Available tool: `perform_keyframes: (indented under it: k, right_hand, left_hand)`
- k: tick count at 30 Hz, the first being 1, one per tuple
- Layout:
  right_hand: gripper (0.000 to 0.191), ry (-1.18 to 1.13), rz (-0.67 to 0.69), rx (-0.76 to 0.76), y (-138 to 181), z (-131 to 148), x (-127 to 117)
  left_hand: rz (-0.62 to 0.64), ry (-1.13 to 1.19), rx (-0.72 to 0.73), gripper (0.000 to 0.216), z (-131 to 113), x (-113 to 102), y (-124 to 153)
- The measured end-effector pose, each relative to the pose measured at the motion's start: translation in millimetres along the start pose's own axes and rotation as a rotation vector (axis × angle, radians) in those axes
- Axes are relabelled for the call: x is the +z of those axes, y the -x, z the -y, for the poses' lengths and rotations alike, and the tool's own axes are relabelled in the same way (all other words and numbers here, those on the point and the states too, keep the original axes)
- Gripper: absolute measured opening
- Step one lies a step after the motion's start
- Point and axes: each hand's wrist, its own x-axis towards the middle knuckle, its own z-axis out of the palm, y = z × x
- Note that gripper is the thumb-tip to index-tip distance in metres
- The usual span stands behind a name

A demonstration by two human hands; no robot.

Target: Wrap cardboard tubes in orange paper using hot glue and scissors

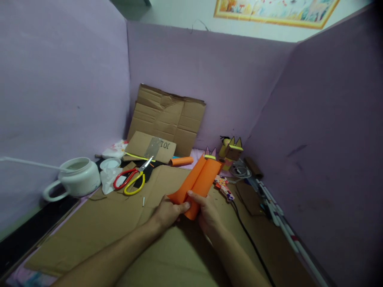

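A sheet of orange paper [206,178], curled into a loose roll, is held above the cardboard in the middle of the head view. My left hand [170,212] grips its lower left edge, thumb on top and fingers mostly hidden beneath. My right hand [208,213] closes around the lower right side, with its thumb pressed on the paper. Beyond the roll stand pink pointed ears [210,152] with a yellow band; what they are fixed to is hidden. A smaller orange paper roll [182,161] lies farther back. Scissors [133,179] with one red and one yellow handle lie to the left.
A white mug [78,177] with a stick in it stands at left. Cardboard pieces [167,119] lean on the back wall. A box-like paper figure [233,153] stands at back right. A patterned glue gun [224,187] lies right of the paper, its black cord running forward.
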Motion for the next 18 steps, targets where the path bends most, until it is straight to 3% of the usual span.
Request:
perform_keyframes:
  k: [18]
  right_hand:
    - [0.033,0.007,0.02,0.018,0.2,-0.2,-0.9]
  left_hand:
    - [0.009,-0.015,-0.012,0.027,0.9,-0.3,0.5]
